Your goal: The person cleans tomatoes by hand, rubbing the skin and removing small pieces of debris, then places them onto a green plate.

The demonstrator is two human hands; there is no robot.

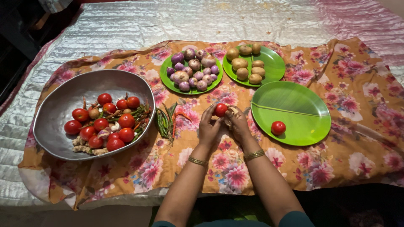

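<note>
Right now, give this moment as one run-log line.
left hand: holds tomato | right hand: touching left | near plate: one tomato | bowl: tomatoes

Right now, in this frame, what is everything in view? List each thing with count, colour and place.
metal bowl: one, grey, left on the cloth
tomatoes in bowl: about a dozen, red, with ginger, garlic and beans
chillies: a small bunch, green and red, on the cloth right of the bowl
onion plate: one, green, top centre
onions: about fifteen, purple
potato plate: one, green, top right of centre
potatoes: about eight, brown
oval plate: one, green, right
tomato on oval plate: one, red
floral cloth: one, orange, over a silvery quilt
held tomato: one, red
left hand: holds that tomato
right hand: beside it, fingers curled
</note>
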